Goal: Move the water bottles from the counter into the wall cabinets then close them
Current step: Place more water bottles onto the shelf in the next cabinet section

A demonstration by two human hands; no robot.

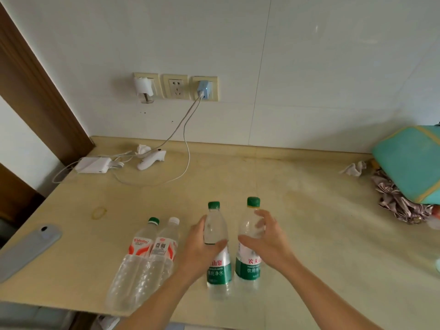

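Far to the left of both hands, a grey flat device (28, 248) is seen lying on the beige counter (309, 210), with a yellow rubber band (98, 212) beyond it. Further back, a white adapter (94, 165) and a white handheld device (151, 159) are found near the wall, joined by a white cable (188, 144) to a blue charger (204, 89) plugged into the wall sockets (175, 86).

Just left of the left hand, two red-labelled bottles stand side by side and touching: a green-capped red-label bottle (135, 253) and a white-capped red-label bottle (164, 248).

The left hand (202, 248) is wrapped around the upper body of the left green-label bottle (217, 246), thumb on one side and fingers on the other. Just beside it, the right green-label bottle (250, 244) is held in the spread, curled fingers of the right hand (266, 239), which is closed loosely about its shoulder. Both green-capped bottles are upright on the counter, close together between the two hands but apart.

Well to the right of the right hand, a crumpled tissue (353, 168) is seen, and beyond it a teal cushion (412, 163) resting on shiny crumpled fabric (397, 201) at the counter's edge.
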